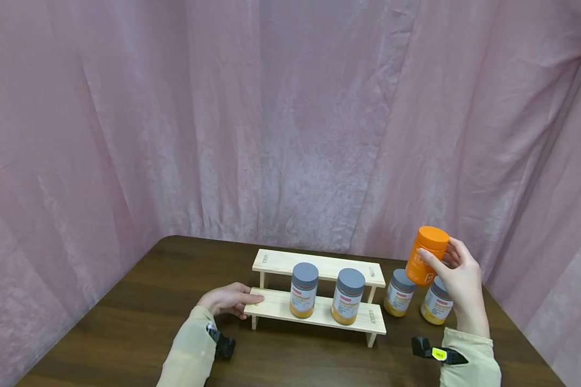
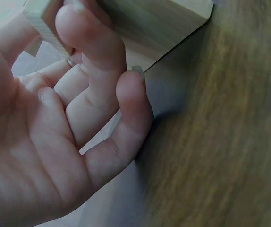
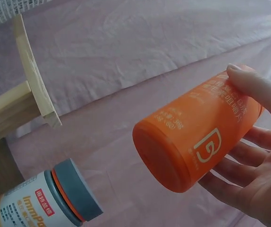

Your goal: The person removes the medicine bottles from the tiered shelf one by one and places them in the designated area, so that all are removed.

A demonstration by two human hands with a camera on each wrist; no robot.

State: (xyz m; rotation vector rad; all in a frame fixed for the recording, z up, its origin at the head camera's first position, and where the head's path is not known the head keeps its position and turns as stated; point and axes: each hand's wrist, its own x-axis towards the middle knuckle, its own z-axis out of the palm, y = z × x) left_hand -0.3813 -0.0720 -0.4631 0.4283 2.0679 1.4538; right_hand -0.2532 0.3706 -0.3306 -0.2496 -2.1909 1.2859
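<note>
Currently in hand: we judge this to be the carrying step, with the orange jar (image 3: 197, 132) lifted clear of the desk (image 1: 150, 301) and not yet set down.
Orange jar's place: we see it to the right of the wooden rack (image 1: 277, 302), over the two grey-lidded jars (image 1: 399, 294) (image 1: 437, 302) in the head view, lid uppermost and leaning a little.
Right hand's hold: our right hand (image 1: 462, 279) grasps the jar round its side, thumb across the near face and fingers behind.
Left hand's hold: our left hand (image 1: 226, 299) pinches the left end of the rack's lower board, thumb on top; in the wrist view the lower fingers are half curled beneath.
Lower board: we count two more grey-lidded jars (image 1: 303, 290) (image 1: 348, 296) standing upright on it, apart from each other.
Upper board: its bare top (image 1: 281, 260) would, in our judgement, suit the orange jar.
Next move: if the rack is the destination, it calls for us to travel left, level the jar and clear the standing lids while the left hand steadies the wood.
Arm pose: our right forearm rises steeply from the lower edge, wrist turned inward; our left reaches forward low, hand near desk height.
</note>
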